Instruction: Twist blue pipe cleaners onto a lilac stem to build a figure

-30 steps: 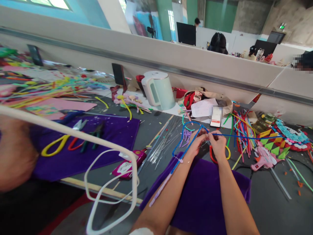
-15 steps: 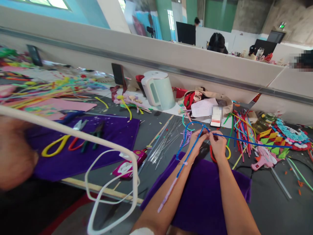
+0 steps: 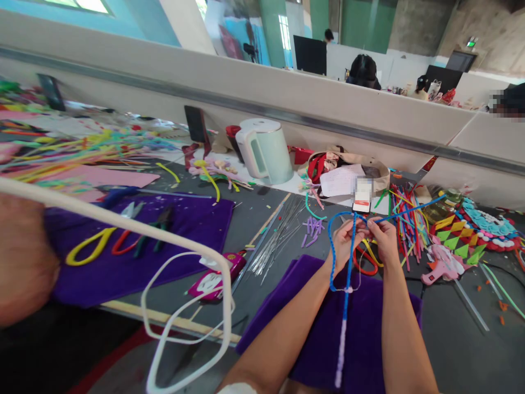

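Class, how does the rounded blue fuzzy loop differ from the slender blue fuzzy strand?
The rounded blue fuzzy loop curves back on itself; the slender blue fuzzy strand runs nearly straight. The loop sits at the left hand; the strand extends past the right hand. Both are blue.

The window (image 3: 77,4) at upper left glows bright, and soft, even light with faint shadows covers the tabletop (image 3: 451,345); the lower left corner is nearly black. A bare limb (image 3: 24,260) at the left edge is blurred, and coarse pixels mask part of the phone (image 3: 361,205).
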Demonstrator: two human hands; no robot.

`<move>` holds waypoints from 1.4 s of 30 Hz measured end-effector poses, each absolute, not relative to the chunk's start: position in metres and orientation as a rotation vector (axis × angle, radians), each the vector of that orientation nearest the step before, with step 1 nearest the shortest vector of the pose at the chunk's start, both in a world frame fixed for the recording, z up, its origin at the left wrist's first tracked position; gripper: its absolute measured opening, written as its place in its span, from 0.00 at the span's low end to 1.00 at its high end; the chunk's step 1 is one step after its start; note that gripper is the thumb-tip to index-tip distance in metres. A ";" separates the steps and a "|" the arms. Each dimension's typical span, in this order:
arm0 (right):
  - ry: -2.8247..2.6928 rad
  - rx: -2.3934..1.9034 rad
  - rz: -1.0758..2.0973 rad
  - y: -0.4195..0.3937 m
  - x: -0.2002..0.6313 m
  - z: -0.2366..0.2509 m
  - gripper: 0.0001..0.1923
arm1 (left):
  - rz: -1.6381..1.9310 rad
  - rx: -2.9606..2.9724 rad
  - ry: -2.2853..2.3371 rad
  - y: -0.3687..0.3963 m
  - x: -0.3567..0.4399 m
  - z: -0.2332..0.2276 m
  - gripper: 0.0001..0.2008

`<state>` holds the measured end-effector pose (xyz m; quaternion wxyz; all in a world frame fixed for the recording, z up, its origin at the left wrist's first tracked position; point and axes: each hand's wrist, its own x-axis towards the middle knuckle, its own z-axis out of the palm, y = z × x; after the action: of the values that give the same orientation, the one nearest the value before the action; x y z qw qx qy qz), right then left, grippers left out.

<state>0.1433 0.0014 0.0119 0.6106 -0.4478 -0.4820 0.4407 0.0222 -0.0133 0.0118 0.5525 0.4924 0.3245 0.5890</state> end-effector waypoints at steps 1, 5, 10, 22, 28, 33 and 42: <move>-1.095 -1.023 1.038 0.002 0.147 0.011 0.13 | 1.375 1.123 0.745 -0.015 0.025 0.013 0.18; -1.077 -1.023 1.095 0.002 0.158 0.008 0.14 | 1.296 0.971 0.640 -0.016 0.029 0.008 0.20; -1.338 -1.063 1.050 -0.003 0.160 0.014 0.13 | 1.058 0.807 0.552 0.004 0.008 -0.001 0.20; -1.921 -1.224 0.620 -0.007 0.133 0.005 0.07 | 0.679 1.492 0.810 0.019 -0.049 0.007 0.15; -1.996 -1.229 0.539 -0.010 0.134 0.011 0.10 | 0.650 1.466 0.856 0.016 -0.045 0.007 0.14; -1.989 -1.235 0.515 -0.010 0.135 0.011 0.09 | 0.692 1.386 0.860 0.016 -0.044 0.006 0.10; -1.953 -1.220 0.477 -0.010 0.134 0.010 0.10 | 0.634 1.351 0.918 0.015 -0.044 0.007 0.12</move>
<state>0.1338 -0.0105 0.0097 0.3849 -0.4788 -0.7666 0.1871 -0.0444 0.0146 0.0071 0.6400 0.5924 0.4026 0.2780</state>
